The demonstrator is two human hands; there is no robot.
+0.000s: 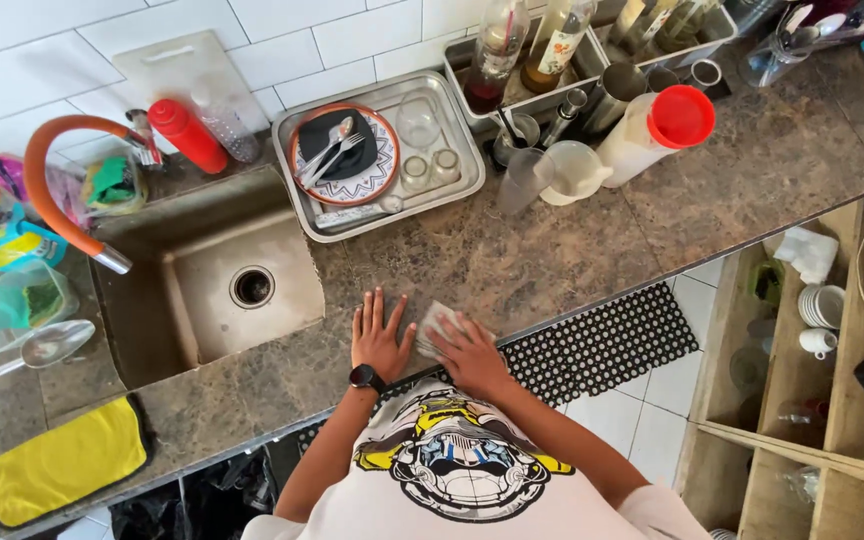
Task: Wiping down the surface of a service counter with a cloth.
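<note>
Right grip (467,345) presses folded cloth (436,325) on mottled stone counter (572,250).

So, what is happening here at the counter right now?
A person stands at a marble counter beside the sink. The right hand presses on a small grey cloth near the counter's front edge. The left hand lies flat on the counter beside it, fingers spread, with a dark watch on the wrist. Behind the hands, a metal tray holds a plate with cutlery and some glasses. A yellow cloth lies left of the sink.
</note>
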